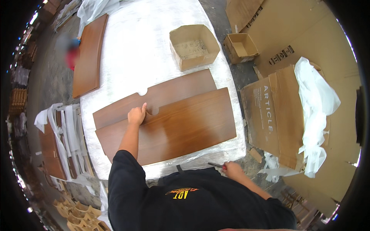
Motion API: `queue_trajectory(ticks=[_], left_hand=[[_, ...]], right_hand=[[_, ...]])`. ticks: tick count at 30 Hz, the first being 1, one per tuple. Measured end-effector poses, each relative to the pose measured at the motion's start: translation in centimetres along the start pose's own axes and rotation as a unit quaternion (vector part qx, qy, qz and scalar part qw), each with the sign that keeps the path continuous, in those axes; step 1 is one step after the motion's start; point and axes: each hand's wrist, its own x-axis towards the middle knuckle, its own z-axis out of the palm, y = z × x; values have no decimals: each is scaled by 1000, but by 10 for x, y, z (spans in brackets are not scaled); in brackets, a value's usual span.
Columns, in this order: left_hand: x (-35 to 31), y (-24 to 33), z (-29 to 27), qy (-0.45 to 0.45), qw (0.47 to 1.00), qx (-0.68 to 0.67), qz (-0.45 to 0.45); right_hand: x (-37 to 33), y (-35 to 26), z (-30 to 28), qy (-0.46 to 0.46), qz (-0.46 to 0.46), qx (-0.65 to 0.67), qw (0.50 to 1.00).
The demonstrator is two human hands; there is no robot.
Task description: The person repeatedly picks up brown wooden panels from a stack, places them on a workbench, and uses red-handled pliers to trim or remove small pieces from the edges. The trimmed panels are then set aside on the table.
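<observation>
Front wooden panel (192, 123) lies on the wrapped table (127, 46), partly overlapping the rear panel (181, 86); the left hand (137, 114) sits at its far edge, perhaps to steady it, though I cannot tell whether that grip pinches or merely rests. The right hand (232, 169) has its grip closed round a dark slim tool (214, 164), apart from the wood. The open carton (195, 61) on the table shows dark specks or marks inside; the smaller carton's (241, 48) contents are unclear
</observation>
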Motion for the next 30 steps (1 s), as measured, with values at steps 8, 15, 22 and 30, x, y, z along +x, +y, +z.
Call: queue_trajectory(ticks=[8, 15, 22, 30], left_hand=[[-178, -62, 32, 396, 894, -188, -92], [-292, -94, 141, 101, 326, -789, -511], [-225, -110, 128, 192, 437, -721, -502], [-162, -138, 81, 166, 537, -670, -485]], right_hand=[[39, -10, 24, 252, -95, 143, 952], [168, -15, -94, 437, 29, 148, 887], [258, -82, -152, 451, -50, 168, 875], [275, -126, -192, 452, 45, 156, 877]])
